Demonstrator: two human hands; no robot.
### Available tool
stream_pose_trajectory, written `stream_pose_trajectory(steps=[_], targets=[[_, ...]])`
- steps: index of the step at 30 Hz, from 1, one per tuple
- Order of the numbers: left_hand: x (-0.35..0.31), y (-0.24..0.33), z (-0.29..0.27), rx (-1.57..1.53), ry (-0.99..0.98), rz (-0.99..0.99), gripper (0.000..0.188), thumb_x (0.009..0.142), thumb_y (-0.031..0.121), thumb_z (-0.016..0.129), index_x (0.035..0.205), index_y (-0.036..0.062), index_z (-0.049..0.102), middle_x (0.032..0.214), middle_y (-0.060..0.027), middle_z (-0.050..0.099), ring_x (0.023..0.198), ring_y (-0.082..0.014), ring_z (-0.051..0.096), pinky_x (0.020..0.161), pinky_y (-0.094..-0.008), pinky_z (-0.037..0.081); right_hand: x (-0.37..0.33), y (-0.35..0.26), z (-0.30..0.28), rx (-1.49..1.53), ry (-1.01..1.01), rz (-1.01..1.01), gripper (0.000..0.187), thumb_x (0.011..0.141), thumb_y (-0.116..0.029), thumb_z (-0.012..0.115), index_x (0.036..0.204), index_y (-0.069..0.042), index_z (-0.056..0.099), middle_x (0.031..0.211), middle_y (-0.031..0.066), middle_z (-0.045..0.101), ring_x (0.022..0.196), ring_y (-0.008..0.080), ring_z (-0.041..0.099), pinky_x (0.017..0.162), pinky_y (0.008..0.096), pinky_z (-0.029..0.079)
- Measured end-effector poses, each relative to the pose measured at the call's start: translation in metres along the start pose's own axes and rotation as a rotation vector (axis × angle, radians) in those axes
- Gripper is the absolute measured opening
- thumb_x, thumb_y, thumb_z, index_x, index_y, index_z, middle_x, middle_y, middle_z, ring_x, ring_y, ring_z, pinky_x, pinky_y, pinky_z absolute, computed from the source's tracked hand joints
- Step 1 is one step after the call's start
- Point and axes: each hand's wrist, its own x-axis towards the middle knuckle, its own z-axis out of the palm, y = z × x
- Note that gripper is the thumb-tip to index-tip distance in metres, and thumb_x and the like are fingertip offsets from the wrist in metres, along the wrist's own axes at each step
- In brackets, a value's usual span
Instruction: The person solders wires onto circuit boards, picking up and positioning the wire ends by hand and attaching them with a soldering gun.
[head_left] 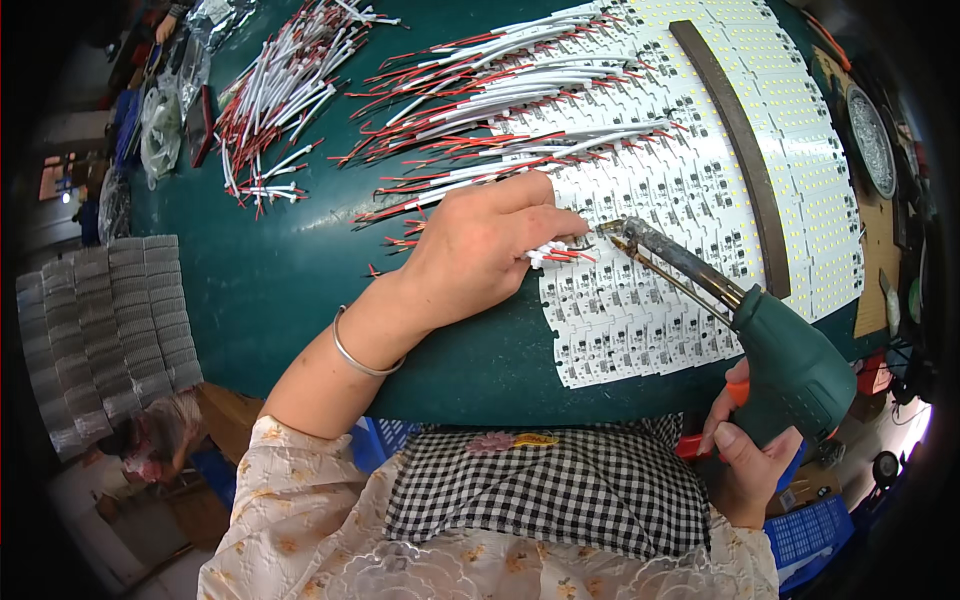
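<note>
My left hand (485,245) is closed around a small bunch of wires (560,255) with white sleeves and red ends. Its thumb and forefinger pinch at the edge of a sheet of white circuit boards (640,310). My right hand (748,455) grips a green soldering gun (795,360) by its handle, a finger on the orange trigger. The gun's metal tip (612,230) reaches the boards just beside my left fingertips; whether it touches a wire is too small to tell. Beyond my left hand, several rows of white-and-red wires (500,100) lie with one end over the boards.
A loose pile of wires (290,90) lies at the far left of the green table (300,290). A dark bar (735,130) rests across the boards. At the right stands a round metal dish (870,140). Grey stacks (110,330) stand at left, near another person (160,440).
</note>
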Motion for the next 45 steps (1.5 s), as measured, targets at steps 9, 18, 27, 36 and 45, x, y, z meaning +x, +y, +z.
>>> stream_pose_trajectory(steps=[9,18,27,36,45], targets=[[-0.003,0.001,0.003,0.057,0.050,0.071,0.048,0.053,-0.015,0.059,0.095,0.0060,0.069,0.071,-0.0072,0.056,0.062,-0.0224,0.058,0.051,-0.0311,0.046,-0.006,0.001,-0.008,-0.103,-0.086,0.108,0.056,0.072,-0.008,0.072,0.120,0.008,0.047,0.093,0.0124,0.054,0.062,0.0150,0.055,0.048,0.0253,0.049],[-0.004,0.003,0.004,0.111,0.053,0.093,0.047,0.053,-0.014,0.059,0.095,0.0040,0.068,0.070,-0.0077,0.055,0.060,-0.0231,0.058,0.050,-0.0322,0.046,-0.008,0.003,-0.010,-0.459,-0.251,-0.063,0.050,0.073,-0.005,0.069,0.117,0.008,0.049,0.088,0.0127,0.056,0.062,0.0141,0.055,0.048,0.0233,0.047],[-0.005,0.004,0.003,0.151,0.047,0.102,0.046,0.053,-0.010,0.060,0.095,0.0065,0.067,0.074,-0.0069,0.054,0.062,-0.0245,0.057,0.050,-0.0349,0.047,0.015,-0.006,-0.013,0.006,-0.066,-0.204,0.069,0.071,-0.015,0.074,0.121,0.015,0.037,0.094,0.0204,0.054,0.046,0.0156,0.051,0.038,0.0250,0.044],[-0.003,0.006,-0.003,-0.035,0.291,0.014,0.024,0.071,-0.003,0.064,0.093,0.0061,0.060,0.080,-0.0090,0.060,0.074,-0.0297,0.061,0.063,-0.0381,0.049,0.028,-0.007,-0.017,-0.054,-0.216,-0.312,0.070,0.079,-0.020,0.065,0.128,0.014,0.029,0.066,0.0097,0.048,0.042,0.0142,0.048,0.038,0.0243,0.043],[-0.003,0.011,-0.019,-0.188,0.534,-0.161,0.015,0.084,0.005,0.066,0.098,0.0019,0.060,0.074,-0.0087,0.055,0.065,-0.0186,0.053,0.058,-0.0295,0.042,0.028,-0.008,-0.011,-0.004,-0.195,-0.327,0.070,0.076,-0.018,0.067,0.126,0.016,0.031,0.065,0.0092,0.048,0.042,0.0140,0.048,0.037,0.0224,0.040]])
